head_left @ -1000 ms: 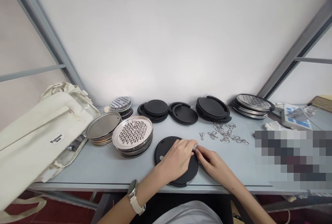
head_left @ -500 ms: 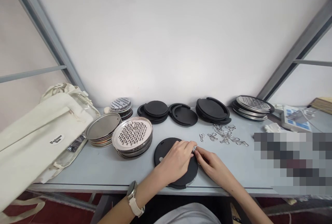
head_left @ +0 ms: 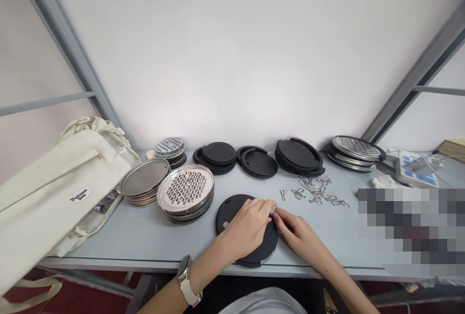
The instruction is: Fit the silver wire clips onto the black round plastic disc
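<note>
A round black disc (head_left: 230, 210) lies flat on the grey table (head_left: 145, 234) near its front edge. My left hand (head_left: 249, 227) rests on top of the disc with its fingers curled at the disc's right rim. My right hand (head_left: 296, 231) meets it there, fingertips pinched on a small metal clip (head_left: 274, 210) at the rim. A loose pile of metal wire clips (head_left: 314, 190) lies just beyond my right hand.
Stacks of metal grater plates (head_left: 186, 192) and plain metal discs (head_left: 143, 180) sit at the left. Black disc stacks (head_left: 298, 155) line the back, with another grater stack (head_left: 354, 151) at the right. A cream bag (head_left: 54, 183) fills the left end.
Both hands stay pinched together at the disc's right rim; only the view has shifted slightly.
</note>
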Available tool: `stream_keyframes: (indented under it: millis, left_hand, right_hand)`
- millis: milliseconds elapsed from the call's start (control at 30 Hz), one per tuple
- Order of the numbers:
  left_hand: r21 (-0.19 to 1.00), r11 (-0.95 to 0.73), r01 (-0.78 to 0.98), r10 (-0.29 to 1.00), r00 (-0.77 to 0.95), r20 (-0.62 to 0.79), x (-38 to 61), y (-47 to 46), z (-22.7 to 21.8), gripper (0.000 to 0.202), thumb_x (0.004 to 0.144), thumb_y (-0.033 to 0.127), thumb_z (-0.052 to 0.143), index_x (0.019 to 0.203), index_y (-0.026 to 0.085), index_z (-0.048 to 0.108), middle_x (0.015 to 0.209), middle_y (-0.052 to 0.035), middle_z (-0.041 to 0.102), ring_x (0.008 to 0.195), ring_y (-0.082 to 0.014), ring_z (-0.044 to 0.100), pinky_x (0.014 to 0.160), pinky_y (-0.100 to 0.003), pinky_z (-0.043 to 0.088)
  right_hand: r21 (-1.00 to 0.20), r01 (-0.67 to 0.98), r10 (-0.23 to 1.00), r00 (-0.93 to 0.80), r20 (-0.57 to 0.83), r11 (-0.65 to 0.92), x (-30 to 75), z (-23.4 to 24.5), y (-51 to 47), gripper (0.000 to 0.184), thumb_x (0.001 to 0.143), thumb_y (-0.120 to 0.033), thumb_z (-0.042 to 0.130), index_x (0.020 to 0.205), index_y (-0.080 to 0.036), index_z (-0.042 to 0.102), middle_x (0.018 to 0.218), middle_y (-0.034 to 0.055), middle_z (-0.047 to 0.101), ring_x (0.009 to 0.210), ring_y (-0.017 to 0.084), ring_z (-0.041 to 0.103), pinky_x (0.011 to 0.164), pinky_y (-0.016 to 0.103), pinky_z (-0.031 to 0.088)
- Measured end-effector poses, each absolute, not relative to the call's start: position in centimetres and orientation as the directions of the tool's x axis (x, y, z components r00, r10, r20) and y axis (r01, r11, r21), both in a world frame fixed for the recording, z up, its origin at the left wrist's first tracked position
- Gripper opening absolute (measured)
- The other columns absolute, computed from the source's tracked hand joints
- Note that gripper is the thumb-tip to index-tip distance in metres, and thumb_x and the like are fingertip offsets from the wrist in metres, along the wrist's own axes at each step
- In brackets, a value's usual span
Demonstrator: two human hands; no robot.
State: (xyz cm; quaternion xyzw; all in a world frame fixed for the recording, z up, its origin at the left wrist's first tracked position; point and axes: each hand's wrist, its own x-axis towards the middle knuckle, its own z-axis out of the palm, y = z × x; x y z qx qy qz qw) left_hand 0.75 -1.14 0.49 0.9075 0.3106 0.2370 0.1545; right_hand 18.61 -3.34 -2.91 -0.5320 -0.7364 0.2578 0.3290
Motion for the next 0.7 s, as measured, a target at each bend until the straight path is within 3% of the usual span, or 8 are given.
stream_keyframes:
  millis: [367,700]
  left_hand:
    - [0.428,-0.756,0.495,0.640,0.696,0.326,0.74,-1.14,0.39,0.027,0.094,0.009,0.040,0.118,0.019,0.045,0.109,-0.0052,0.059,0.098,-0.0203,0.055,0.088,-0.034,0.042]
    - [0.427,-0.755,0.498,0.642,0.693,0.328,0.70,-1.21,0.54,0.027,0.093,0.008,0.040,0.117,0.019,0.045,0.109,-0.0049,0.059,0.098,-0.0200,0.054,0.088,-0.034,0.042]
  right_hand:
    - [-0.731,0.624,0.958,-0.236,0.160,0.276,18.73,-3.33,-3.26,0.033,0.097,-0.038,0.033,0.084,-0.018,0.056,0.076,0.0038,0.065,0.068,0.018,0.057,0.065,0.027,0.045]
    - [-0.741,0.603,0.955,-0.211,0.209,0.296,18.61,-2.96,-3.38,0.036,0.095,-0.041,0.037,0.081,-0.019,0.061,0.068,0.0025,0.064,0.065,0.019,0.058,0.064,0.027,0.048]
